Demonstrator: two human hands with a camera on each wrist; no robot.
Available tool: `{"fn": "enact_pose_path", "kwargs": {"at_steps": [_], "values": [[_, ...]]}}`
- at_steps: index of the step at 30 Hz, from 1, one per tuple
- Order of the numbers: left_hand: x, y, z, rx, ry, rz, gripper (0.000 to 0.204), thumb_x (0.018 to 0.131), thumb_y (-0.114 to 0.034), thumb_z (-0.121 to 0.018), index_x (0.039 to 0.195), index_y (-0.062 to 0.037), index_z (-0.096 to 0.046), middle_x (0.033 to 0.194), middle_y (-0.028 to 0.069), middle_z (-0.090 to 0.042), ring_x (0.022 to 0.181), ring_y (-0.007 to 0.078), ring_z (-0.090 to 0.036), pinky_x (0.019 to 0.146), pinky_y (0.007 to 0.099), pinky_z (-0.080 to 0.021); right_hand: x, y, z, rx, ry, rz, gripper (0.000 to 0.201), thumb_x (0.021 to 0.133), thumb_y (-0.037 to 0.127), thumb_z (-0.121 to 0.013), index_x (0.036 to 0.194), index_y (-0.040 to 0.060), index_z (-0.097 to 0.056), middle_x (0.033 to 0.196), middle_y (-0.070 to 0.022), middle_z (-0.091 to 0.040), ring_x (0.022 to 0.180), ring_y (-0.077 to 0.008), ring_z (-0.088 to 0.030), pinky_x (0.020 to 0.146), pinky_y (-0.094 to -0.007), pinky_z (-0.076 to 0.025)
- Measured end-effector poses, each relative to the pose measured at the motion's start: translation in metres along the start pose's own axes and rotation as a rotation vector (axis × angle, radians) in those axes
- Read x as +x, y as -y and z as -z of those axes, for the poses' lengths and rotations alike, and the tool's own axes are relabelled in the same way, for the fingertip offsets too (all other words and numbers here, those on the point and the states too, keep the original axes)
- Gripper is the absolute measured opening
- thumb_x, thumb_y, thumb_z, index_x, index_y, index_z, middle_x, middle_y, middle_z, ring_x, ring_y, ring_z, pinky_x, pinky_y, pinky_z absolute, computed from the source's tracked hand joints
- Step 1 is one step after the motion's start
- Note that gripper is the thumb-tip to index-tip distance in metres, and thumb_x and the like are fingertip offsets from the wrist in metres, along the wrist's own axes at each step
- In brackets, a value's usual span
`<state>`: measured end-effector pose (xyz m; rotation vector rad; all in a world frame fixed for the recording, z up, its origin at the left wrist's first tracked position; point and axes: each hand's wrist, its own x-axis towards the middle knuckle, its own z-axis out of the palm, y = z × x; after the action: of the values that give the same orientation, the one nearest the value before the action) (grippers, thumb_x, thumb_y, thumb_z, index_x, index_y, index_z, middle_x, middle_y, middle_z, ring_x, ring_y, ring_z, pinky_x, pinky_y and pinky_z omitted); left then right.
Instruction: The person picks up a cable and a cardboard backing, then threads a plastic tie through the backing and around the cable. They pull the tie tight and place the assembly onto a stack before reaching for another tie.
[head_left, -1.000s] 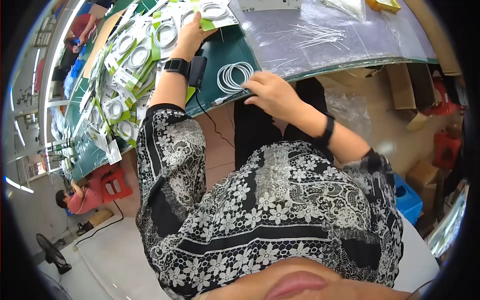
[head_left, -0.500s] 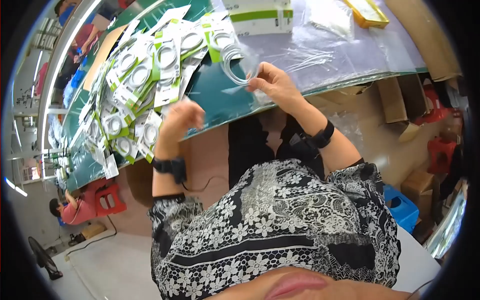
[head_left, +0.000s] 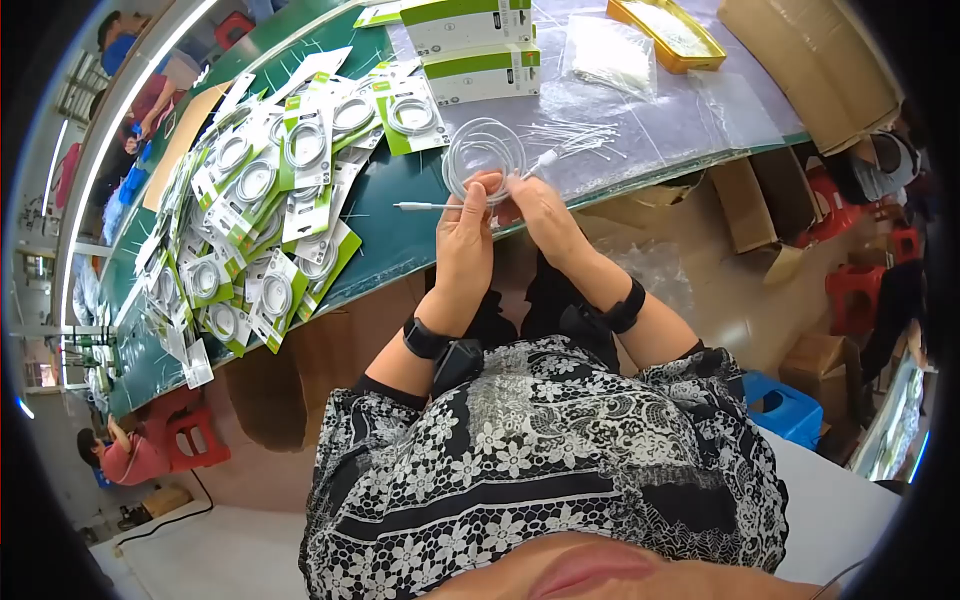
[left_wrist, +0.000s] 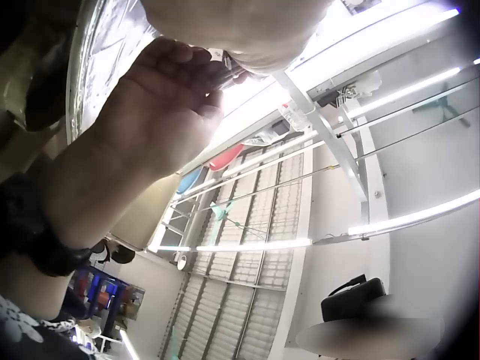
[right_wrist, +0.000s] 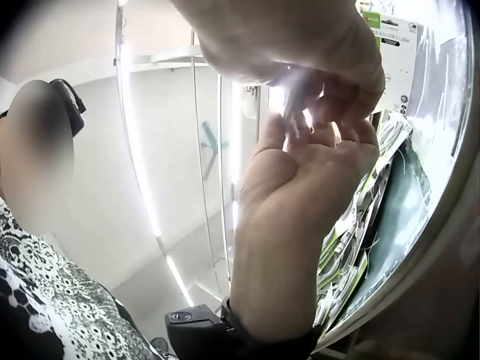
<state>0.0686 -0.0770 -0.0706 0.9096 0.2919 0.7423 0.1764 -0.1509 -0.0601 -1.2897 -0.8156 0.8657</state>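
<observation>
In the head view a coiled white cable (head_left: 463, 158) is held up over the table's front edge. The left hand (head_left: 464, 245) pinches the coil's lower left side, and one plug end (head_left: 420, 206) sticks out to the left. The right hand (head_left: 547, 220) grips the coil's lower right side, with the other plug (head_left: 546, 158) standing up beside its fingertips. In the left wrist view the right hand (left_wrist: 142, 112) has curled fingers close to the left hand (left_wrist: 240, 30). The right wrist view shows the left hand (right_wrist: 289, 180) meeting the right hand (right_wrist: 300, 37); the cable is mostly hidden there.
Many packaged cables (head_left: 305, 145) lie heaped on the left of the green table (head_left: 385, 235). Behind the hands stand green-and-white boxes (head_left: 480, 75). Loose white ties (head_left: 590, 138), a bag (head_left: 612, 58) and a yellow tray (head_left: 680, 62) lie to the right.
The left hand has come from the packaged cables to the coil and now pinches it beside the right hand. The coil has been lifted off the table, and the head view has shifted.
</observation>
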Motion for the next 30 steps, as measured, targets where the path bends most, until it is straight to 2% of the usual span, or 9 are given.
{"fn": "enact_pose_path", "kwargs": {"at_steps": [4,6,8,12,15,18,25,28,30], "values": [[0.002,-0.002,0.005,-0.145,0.058,0.068,0.026,0.099,-0.025,-0.048,0.11,-0.0038,-0.058,0.108,0.0041,-0.06,0.095,0.0123,-0.054,0.086,0.0274,-0.042,-0.003,-0.008,0.009,-0.041,-0.057,0.066,0.031,0.098,0.021,-0.037,0.1,-0.0028,-0.057,0.085,-0.0051,-0.061,0.073,-0.0099,-0.059,0.068,-0.0225,-0.047],[0.002,0.001,0.007,-0.191,0.092,0.058,0.026,0.098,-0.025,-0.048,0.11,-0.0036,-0.058,0.107,0.0043,-0.06,0.094,0.012,-0.054,0.086,0.0275,-0.043,-0.004,-0.01,0.01,-0.006,-0.078,0.147,0.03,0.099,0.02,-0.036,0.101,-0.0028,-0.056,0.081,-0.005,-0.061,0.069,-0.0106,-0.059,0.066,-0.0228,-0.047],[0.0,0.002,0.006,-0.286,0.161,0.044,0.025,0.098,-0.024,-0.049,0.109,-0.0033,-0.058,0.107,0.0047,-0.06,0.093,0.0112,-0.054,0.084,0.0275,-0.044,-0.008,-0.005,0.01,0.006,-0.095,0.136,0.03,0.099,0.02,-0.036,0.102,-0.0026,-0.056,0.08,-0.0052,-0.061,0.068,-0.0107,-0.059,0.065,-0.0228,-0.047],[-0.004,0.0,0.003,-0.254,0.033,0.063,0.024,0.097,-0.022,-0.052,0.11,-0.003,-0.058,0.107,0.0054,-0.06,0.092,0.0108,-0.054,0.083,0.0273,-0.045,-0.014,0.011,0.013,0.021,-0.13,0.104,0.029,0.1,0.02,-0.036,0.105,-0.0021,-0.054,0.08,-0.0059,-0.061,0.066,-0.011,-0.059,0.064,-0.0229,-0.048],[-0.003,0.004,0.006,-0.27,0.026,0.064,0.023,0.096,-0.021,-0.052,0.11,-0.0027,-0.057,0.108,0.0057,-0.06,0.091,0.0105,-0.054,0.083,0.0265,-0.045,-0.016,0.016,0.014,0.013,-0.131,0.077,0.028,0.101,0.021,-0.037,0.108,-0.002,-0.052,0.081,-0.0067,-0.06,0.066,-0.011,-0.06,0.066,-0.023,-0.05],[-0.002,0.006,0.005,-0.272,-0.001,0.053,0.023,0.096,-0.02,-0.052,0.111,-0.0023,-0.057,0.108,0.0059,-0.06,0.09,0.0104,-0.055,0.082,0.0259,-0.046,-0.016,0.013,0.009,0.096,-0.205,0.089,0.024,0.099,0.018,-0.044,0.109,-0.0022,-0.051,0.087,-0.0074,-0.06,0.071,-0.012,-0.061,0.07,-0.0253,-0.053],[-0.001,0.013,0.004,-0.271,-0.064,0.027,0.025,0.096,-0.02,-0.053,0.112,-0.0013,-0.056,0.108,0.0061,-0.06,0.086,0.011,-0.055,0.081,0.0261,-0.046,-0.016,0.009,0.005,0.235,-0.14,0.09,0.018,0.094,0.007,-0.053,0.11,-0.002,-0.051,0.094,-0.0074,-0.058,0.078,-0.0128,-0.062,0.073,-0.0276,-0.054],[-0.003,0.009,0.008,-0.381,0.06,0.095,0.026,0.095,-0.021,-0.054,0.112,-0.001,-0.057,0.108,0.0069,-0.06,0.084,0.012,-0.054,0.079,0.0268,-0.046,-0.016,0.008,0.009,0.235,-0.086,0.112,0.018,0.092,0.004,-0.054,0.109,-0.0018,-0.051,0.094,-0.0066,-0.057,0.079,-0.0126,-0.061,0.072,-0.0272,-0.054],[-0.007,0.006,0.007,-0.39,0.062,0.105,0.026,0.095,-0.021,-0.054,0.111,-0.0011,-0.057,0.107,0.0072,-0.06,0.083,0.0123,-0.054,0.079,0.027,-0.046,-0.017,0.008,0.017,0.229,-0.009,0.132,0.018,0.091,0.003,-0.054,0.109,-0.0013,-0.052,0.093,-0.0055,-0.057,0.077,-0.0122,-0.06,0.07,-0.0263,-0.053]]}}
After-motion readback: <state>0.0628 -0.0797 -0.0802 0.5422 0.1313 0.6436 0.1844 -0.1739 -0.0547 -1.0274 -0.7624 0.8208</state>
